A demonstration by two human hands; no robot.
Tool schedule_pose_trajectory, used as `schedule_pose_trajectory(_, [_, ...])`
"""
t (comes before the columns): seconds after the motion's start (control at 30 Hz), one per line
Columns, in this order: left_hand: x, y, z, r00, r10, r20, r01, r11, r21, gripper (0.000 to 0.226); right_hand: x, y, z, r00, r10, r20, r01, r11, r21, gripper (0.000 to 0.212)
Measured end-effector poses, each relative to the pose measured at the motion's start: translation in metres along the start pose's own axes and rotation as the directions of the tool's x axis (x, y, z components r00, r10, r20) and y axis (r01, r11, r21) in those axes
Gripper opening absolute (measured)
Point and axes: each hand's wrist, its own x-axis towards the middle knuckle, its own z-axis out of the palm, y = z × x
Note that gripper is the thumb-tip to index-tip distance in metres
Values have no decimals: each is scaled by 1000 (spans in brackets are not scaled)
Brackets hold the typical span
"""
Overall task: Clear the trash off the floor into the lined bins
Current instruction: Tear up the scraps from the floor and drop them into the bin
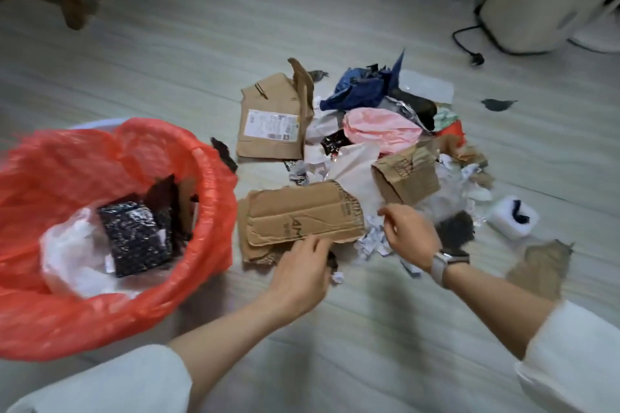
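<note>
A bin with a red liner (208,178) stands at the left; a black packet (134,238) and white plastic lie inside. A trash pile spreads over the floor in the middle: torn cardboard (302,214), a brown mailer with a label (271,121), a pink bag (379,126), blue plastic (359,87), crumpled paper scraps (372,241). My left hand (302,268) reaches to the near edge of the torn cardboard, fingers touching it. My right hand (409,235), with a watch on the wrist, hovers over the paper scraps with fingers apart.
A brown cardboard scrap (540,268) lies at the right, near a white roll (513,216). A white appliance (540,0) with a black cord and plug (474,59) stands at the far right. Wooden furniture legs (72,7) rise at the far left.
</note>
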Motion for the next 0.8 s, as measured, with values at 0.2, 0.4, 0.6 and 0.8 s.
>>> schedule_pose_trajectory(0.2, [28, -18, 47, 989, -71, 128, 54, 990, 131, 59, -19, 41, 46, 995, -86, 46, 91, 989, -116, 38])
schedule_pose_trajectory(0.4, [3, -24, 65, 930, -56, 364, -18, 981, 195, 46, -55, 33, 72, 966, -160, 202, 199, 961, -192, 43])
schedule_pose_trajectory(0.6, [-6, -27, 46, 971, 134, 199, -177, 961, 215, 9, -74, 15, 84, 935, -262, 240, 312, 929, -199, 20])
schedule_pose_trajectory(0.8, [-6, -13, 52, 989, 126, 71, -124, 992, -36, 17, -71, 13, 81, 976, -117, 182, 159, 959, -237, 59])
